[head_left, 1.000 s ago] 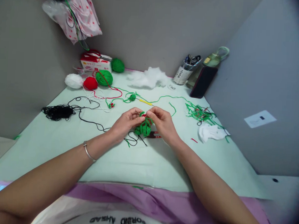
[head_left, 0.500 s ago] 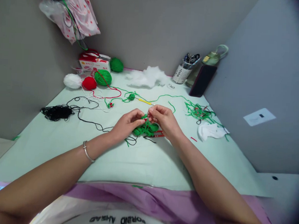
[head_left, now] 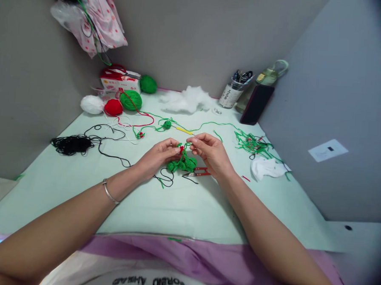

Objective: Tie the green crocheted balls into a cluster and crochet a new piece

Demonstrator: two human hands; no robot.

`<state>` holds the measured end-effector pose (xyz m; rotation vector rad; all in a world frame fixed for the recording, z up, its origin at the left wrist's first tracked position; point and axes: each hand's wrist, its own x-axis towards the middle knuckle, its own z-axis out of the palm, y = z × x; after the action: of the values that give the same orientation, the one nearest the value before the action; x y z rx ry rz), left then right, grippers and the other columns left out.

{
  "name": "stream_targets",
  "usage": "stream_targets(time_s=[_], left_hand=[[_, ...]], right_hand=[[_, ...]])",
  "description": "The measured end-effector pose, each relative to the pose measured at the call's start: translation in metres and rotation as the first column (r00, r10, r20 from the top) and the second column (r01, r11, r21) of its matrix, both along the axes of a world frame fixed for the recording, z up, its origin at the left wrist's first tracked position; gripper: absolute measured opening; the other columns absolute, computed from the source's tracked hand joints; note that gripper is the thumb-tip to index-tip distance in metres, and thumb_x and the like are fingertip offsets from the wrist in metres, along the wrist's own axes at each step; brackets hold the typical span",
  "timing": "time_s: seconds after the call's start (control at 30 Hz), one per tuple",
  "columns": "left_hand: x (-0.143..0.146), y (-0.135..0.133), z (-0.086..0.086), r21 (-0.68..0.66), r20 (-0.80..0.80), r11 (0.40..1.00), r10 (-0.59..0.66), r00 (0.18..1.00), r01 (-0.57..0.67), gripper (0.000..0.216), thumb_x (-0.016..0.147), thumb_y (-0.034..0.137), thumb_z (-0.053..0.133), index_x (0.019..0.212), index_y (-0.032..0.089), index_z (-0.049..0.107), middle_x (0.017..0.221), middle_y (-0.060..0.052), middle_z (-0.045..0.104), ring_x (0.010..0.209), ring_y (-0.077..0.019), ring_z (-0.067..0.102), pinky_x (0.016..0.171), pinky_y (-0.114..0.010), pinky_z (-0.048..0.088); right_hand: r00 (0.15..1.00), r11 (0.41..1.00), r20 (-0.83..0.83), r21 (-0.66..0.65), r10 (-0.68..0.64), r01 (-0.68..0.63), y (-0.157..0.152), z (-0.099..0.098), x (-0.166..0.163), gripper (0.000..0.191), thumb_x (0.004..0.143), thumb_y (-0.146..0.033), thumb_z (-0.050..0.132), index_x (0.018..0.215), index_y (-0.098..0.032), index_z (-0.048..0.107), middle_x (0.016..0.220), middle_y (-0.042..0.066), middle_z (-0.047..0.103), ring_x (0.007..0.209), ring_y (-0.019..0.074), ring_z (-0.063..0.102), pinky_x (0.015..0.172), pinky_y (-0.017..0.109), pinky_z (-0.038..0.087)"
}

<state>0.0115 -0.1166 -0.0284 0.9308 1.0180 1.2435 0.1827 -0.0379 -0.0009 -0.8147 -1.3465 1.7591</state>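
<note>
Between my hands hangs a green crocheted piece with rounded green parts below and a small red part near its top. My left hand pinches the piece by its upper red and green end, thumb against fingers. My right hand is closed in a pinch on a green yarn strand at the top of the piece. Red-handled thread snips lie just under the piece, partly behind my right hand. A black yarn strand curls below my left hand.
Balls of white, red and green yarn stand at the back left, near a black yarn bundle. A yellow-handled crochet hook lies beyond my hands. White stuffing, a pen cup, a phone and green yarn scraps lie behind and right.
My hands have drawn slightly apart at the top of the piece. The crocheted piece has shifted a little left, and more of its red part and the snips now shows.
</note>
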Motion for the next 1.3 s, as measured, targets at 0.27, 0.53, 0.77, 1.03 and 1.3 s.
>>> stream_targets(time_s=[0.27, 0.53, 0.77, 1.03, 1.3], left_hand=[[0.005, -0.003, 0.006, -0.021, 0.063, 0.996, -0.089, 0.994, 0.091, 0.026, 0.088, 0.04, 0.069, 0.1, 0.022, 0.055, 0.092, -0.003, 0.07, 0.083, -0.016, 0.066, 0.071, -0.026, 0.049], [0.008, -0.006, 0.008, -0.04, 0.05, 0.986, -0.159, 0.986, 0.161, 0.028, 0.087, 0.039, 0.07, 0.099, 0.021, 0.053, 0.088, -0.002, 0.07, 0.07, -0.0144, 0.064, 0.061, -0.025, 0.048], [0.007, -0.005, 0.004, 0.002, 0.092, 0.982, -0.188, 0.978, 0.189, 0.026, 0.088, 0.039, 0.07, 0.092, 0.021, 0.052, 0.075, 0.002, 0.064, 0.07, -0.0131, 0.062, 0.071, -0.027, 0.047], [0.006, -0.007, 0.009, -0.052, 0.091, 0.989, -0.136, 0.986, 0.141, 0.024, 0.088, 0.038, 0.071, 0.093, 0.02, 0.055, 0.086, -0.001, 0.068, 0.075, -0.0142, 0.064, 0.07, -0.026, 0.048], [-0.002, -0.001, 0.006, -0.021, 0.15, 1.0, 0.019, 0.988, -0.016, 0.025, 0.083, 0.032, 0.077, 0.098, 0.019, 0.064, 0.086, 0.001, 0.061, 0.078, -0.0108, 0.06, 0.073, -0.022, 0.048]], right_hand=[[0.981, 0.975, -0.098, -0.134, 0.167, -0.179, 0.001, 0.006, 0.004, 0.037, 0.071, -0.042, 0.084, 0.083, -0.022, 0.055, 0.069, -0.006, 0.063, 0.05, 0.0065, 0.048, 0.048, 0.021, 0.038], [0.991, 0.986, -0.114, -0.143, 0.067, -0.083, 0.013, 0.007, 0.01, 0.035, 0.069, -0.039, 0.085, 0.08, -0.021, 0.056, 0.059, -0.009, 0.04, 0.05, 0.0065, 0.038, 0.047, 0.021, 0.031], [0.994, 0.991, -0.107, -0.13, 0.006, -0.02, 0.016, 0.01, 0.014, 0.038, 0.063, -0.037, 0.088, 0.074, -0.02, 0.057, 0.055, -0.008, 0.039, 0.047, 0.0061, 0.033, 0.045, 0.022, 0.027], [0.995, 0.999, -0.101, -0.052, -0.005, -0.001, 0.021, 0.013, 0.018, 0.032, 0.067, -0.034, 0.086, 0.075, -0.017, 0.06, 0.056, -0.007, 0.045, 0.047, 0.0045, 0.037, 0.046, 0.02, 0.027], [0.983, 0.959, 0.182, 0.277, 0.016, -0.067, 0.011, 0.015, 0.019, 0.016, 0.078, -0.032, 0.078, 0.077, -0.017, 0.072, 0.063, -0.003, 0.054, 0.054, 0.0081, 0.039, 0.052, 0.026, 0.028]])
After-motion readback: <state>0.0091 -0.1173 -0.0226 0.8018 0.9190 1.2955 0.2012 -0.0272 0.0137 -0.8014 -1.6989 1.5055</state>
